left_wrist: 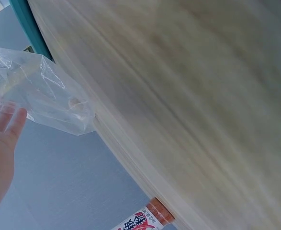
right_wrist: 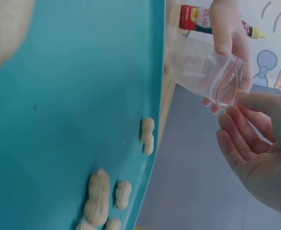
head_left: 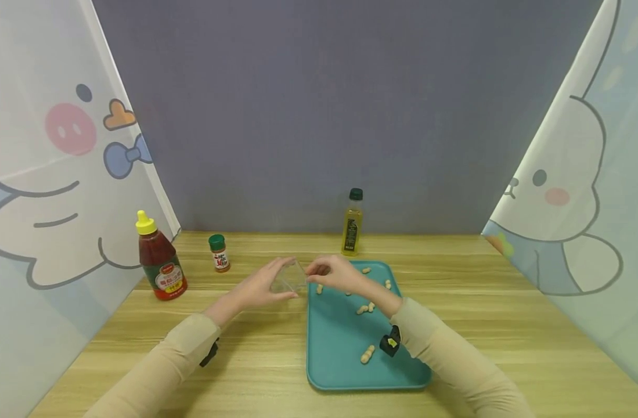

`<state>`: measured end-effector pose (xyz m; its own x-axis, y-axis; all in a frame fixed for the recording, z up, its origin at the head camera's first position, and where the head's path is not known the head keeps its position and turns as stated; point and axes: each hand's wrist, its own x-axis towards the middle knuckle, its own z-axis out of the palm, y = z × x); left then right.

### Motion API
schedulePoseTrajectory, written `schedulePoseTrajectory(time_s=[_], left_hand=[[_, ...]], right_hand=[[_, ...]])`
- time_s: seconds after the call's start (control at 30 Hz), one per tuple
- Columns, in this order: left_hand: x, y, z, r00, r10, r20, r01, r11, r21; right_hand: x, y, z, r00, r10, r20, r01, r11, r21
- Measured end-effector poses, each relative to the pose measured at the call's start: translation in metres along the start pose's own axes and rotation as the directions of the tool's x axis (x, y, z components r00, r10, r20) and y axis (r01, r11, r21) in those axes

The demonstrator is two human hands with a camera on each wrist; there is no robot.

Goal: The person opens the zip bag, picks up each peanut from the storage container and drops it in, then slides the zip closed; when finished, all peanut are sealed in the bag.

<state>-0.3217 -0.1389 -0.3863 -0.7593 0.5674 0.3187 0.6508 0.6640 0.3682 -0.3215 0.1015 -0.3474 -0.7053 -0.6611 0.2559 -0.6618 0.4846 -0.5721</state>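
Head view: left hand [head_left: 262, 289] grips a clear, red-striped plastic bag [head_left: 294, 277] at ten o'clock of the teal rectangular tray [head_left: 334, 345]; right hand's [head_left: 338, 274] fingers pinch the bag's mouth, best worked gently.

Between left hand [head_left: 263, 289] and right hand [head_left: 341, 274]: bag [right_wrist: 190, 64], thin clear plastic, glossy, creased. Below right hand: tray [head_left: 339, 342], smooth, plastic-looking; peanuts [right_wrist: 98, 199], rough, matt. Under both: tabletop [head_left: 261, 371], wood-grained, smooth.

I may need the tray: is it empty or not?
Not empty: several peanuts lie scattered on the tray, as the head view shows.
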Motion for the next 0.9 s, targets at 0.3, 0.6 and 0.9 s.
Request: schedulePoseTrajectory(time_s=[0.3,0.6,0.9], left_hand=[[0.001,0.001,-0.003,1.000,0.006,-0.009,-0.006,1.000,0.012],[0.000,0.002,-0.005,1.000,-0.009,-0.017,0.009,1.000,0.030],[0.000,0.002,-0.003,1.000,-0.004,0.013,0.004,1.000,0.022]], right_hand=[[-0.027,-0.001,-0.018,1.000,-0.029,-0.011,0.029,1.000,0.003],[-0.065,0.008,-0.027,0.992,-0.123,0.002,0.123,0.991,-0.059],[-0.107,0.020,-0.018,0.995,-0.033,0.096,0.035,0.999,-0.017]])
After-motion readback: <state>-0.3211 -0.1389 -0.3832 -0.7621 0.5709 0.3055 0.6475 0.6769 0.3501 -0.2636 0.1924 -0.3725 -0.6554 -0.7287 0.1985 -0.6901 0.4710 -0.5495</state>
